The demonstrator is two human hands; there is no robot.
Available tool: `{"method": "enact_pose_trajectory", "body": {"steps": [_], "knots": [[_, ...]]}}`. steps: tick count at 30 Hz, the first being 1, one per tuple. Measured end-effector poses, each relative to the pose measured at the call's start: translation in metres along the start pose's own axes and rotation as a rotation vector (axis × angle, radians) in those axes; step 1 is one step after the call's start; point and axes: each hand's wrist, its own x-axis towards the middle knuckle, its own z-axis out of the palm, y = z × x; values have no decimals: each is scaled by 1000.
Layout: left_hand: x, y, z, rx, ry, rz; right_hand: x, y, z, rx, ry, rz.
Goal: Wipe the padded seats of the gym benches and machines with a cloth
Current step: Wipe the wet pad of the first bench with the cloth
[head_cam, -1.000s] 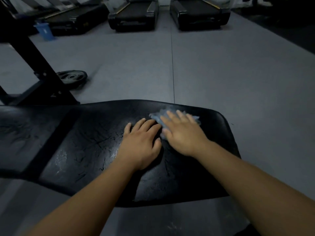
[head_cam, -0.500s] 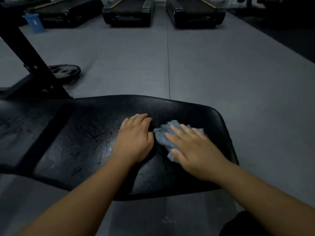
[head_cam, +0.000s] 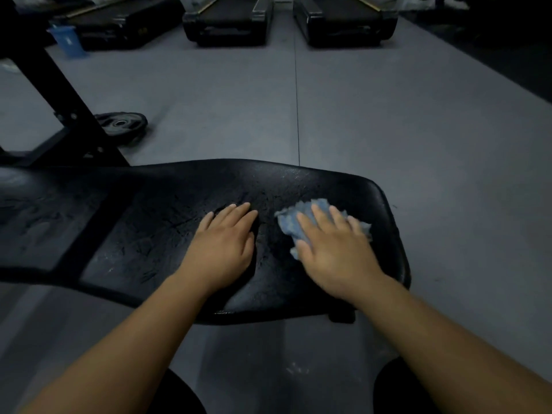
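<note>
Head view is showing our right hand (head_cam: pixel 337 252) pressing the crumpled blue cloth (head_cam: pixel 294 224) onto the black padded bench (head_cam: pixel 149 234) near its right end; that grip is lying open, fingers straight, pinning not clutching. Our left hand (head_cam: pixel 224 249) is resting flat beside it, holding nothing. The cloth is looking soft and light; we are judging palm pressure over its middle best.

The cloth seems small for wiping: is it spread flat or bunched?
Bunched: the cloth shows crumpled folds under the flat right hand.
</note>
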Motion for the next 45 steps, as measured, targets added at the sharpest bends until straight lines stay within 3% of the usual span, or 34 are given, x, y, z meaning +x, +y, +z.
{"method": "enact_pose_trajectory", "body": {"steps": [3,6,12,17,22,26,32,36,39,42,45], "knots": [[-5,4,-1,-37,0,-18,-11,-46,8,20,27,-127],[-12,-1,-3,-68,8,1,-57,-32,10,73,-44,-340],[-21,0,-1,-69,79,-13,-3,-4,-9,-2,-120,-212],[-24,2,0,-74,97,-32,-14,-19,-11,-28,105,-242],[-24,4,-3,-106,80,-37,-42,-41,-16,180,6,-501],[-23,3,-3,-101,81,-19,-66,-36,-19,382,2,-307],[-21,1,-2,-86,104,-3,-57,-46,-11,148,166,31],[-21,-1,-1,-91,130,7,-62,-50,-13,-18,-61,164],[-21,-1,-1,-103,136,7,-36,-66,-11,63,-129,230],[-21,-2,-1,-127,129,9,4,-83,2,78,-42,180],[-21,-5,-1,-164,122,13,-15,-81,9,41,37,-131]]}}
